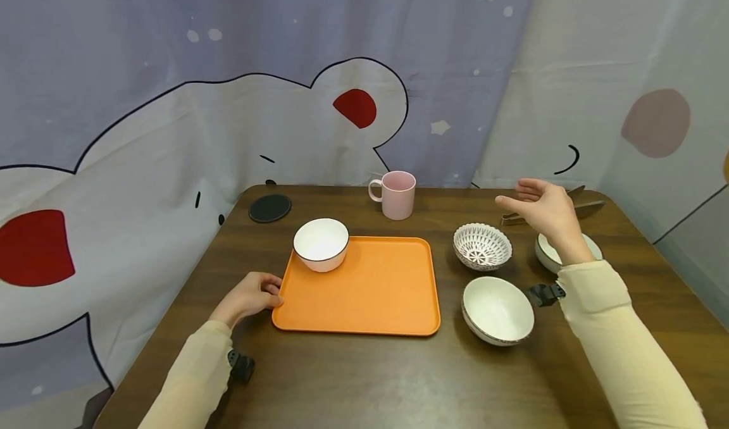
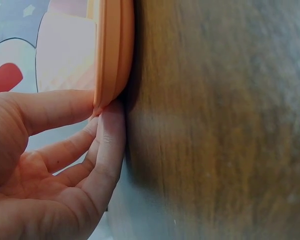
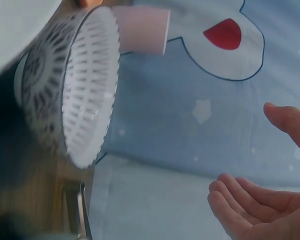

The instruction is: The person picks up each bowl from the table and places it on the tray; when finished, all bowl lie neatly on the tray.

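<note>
My left hand (image 1: 253, 297) pinches the left rim of an orange tray (image 1: 393, 290), thumb on top and fingers below, as the left wrist view shows. A white bowl (image 1: 321, 242) with a dark rim stands in the tray's back left corner. My right hand (image 1: 543, 211) is raised over the right side of the table, thumb and fingers apart, holding nothing. Below and left of it sits a black-and-white patterned bowl (image 1: 483, 247). A larger white bowl (image 1: 498, 310) is in front of that one, and another white bowl (image 1: 549, 255) is partly hidden behind my right wrist.
A pink mug (image 1: 398, 195) stands behind the tray, its handle to the left. At the back left lies a round black coaster (image 1: 270, 208). Metal tongs (image 1: 589, 209) lie at the back right, partly covered by my right hand. A printed curtain hangs along the table's far edge.
</note>
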The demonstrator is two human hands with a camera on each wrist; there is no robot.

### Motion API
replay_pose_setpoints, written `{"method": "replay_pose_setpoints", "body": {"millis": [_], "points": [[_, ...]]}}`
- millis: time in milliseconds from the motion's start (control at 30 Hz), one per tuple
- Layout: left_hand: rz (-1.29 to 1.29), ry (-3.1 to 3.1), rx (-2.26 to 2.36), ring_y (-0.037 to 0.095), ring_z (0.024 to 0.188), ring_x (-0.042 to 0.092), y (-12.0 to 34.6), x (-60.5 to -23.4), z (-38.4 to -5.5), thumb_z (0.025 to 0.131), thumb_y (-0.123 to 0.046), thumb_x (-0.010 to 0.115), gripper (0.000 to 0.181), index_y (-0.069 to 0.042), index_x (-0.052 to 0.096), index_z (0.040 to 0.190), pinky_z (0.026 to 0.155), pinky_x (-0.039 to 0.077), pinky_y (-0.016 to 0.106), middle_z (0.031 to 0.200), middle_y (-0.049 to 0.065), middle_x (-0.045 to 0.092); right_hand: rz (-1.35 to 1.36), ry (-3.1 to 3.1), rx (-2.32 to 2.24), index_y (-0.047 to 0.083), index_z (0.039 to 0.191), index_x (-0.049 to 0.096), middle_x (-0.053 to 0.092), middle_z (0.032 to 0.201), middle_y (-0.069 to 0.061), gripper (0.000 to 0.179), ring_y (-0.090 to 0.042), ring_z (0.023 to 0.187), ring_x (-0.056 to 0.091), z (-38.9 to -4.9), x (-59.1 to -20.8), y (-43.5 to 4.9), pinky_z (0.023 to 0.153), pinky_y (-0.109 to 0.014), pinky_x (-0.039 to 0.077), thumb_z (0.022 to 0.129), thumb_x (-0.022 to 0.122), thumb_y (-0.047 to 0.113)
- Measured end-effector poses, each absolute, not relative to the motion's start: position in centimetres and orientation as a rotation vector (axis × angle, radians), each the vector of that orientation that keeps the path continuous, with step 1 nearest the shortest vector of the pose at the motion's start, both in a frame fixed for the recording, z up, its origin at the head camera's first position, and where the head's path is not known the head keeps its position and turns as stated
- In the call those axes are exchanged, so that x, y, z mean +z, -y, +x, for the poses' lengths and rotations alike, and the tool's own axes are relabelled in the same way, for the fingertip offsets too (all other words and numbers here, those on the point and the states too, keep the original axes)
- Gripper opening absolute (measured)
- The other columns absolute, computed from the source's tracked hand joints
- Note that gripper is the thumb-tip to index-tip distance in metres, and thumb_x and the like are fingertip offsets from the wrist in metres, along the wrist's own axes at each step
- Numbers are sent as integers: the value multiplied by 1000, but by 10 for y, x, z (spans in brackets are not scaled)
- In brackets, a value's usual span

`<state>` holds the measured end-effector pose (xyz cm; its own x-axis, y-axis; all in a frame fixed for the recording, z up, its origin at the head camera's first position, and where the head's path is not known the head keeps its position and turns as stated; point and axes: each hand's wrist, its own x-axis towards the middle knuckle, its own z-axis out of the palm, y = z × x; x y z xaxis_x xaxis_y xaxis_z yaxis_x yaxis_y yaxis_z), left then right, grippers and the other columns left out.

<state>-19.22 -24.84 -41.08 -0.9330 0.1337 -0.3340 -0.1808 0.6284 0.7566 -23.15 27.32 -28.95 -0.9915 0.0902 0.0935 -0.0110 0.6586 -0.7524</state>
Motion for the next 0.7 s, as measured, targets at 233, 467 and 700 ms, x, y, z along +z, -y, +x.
{"method": "replay_pose_setpoints", "body": {"millis": [233,467,700], "points": [[-18,-2527,1181,22,85,54,249,-410,-192,85,-1,67,43,12,54,123,74,49,30,97,15,57,-101,2795,1169,2,152,30,43,149,-20,100,-40,135,43,-230,-295,-292,105,-55,38,81,68,61],[-8,-2526,1202,22,85,54,250,-407,-191,84,-1,67,42,13,54,122,74,49,31,97,16,57,-139,2847,1073,-1,151,30,43,148,-24,100,-44,133,42,-232,-303,-308,105,-58,35,83,65,63],[-32,-2529,1218,22,85,54,248,-409,-189,85,-1,67,41,12,55,121,73,49,30,97,15,57,-159,2938,982,-6,152,20,36,148,-32,105,-52,134,34,-229,-316,-328,104,-64,31,85,63,62]]}}
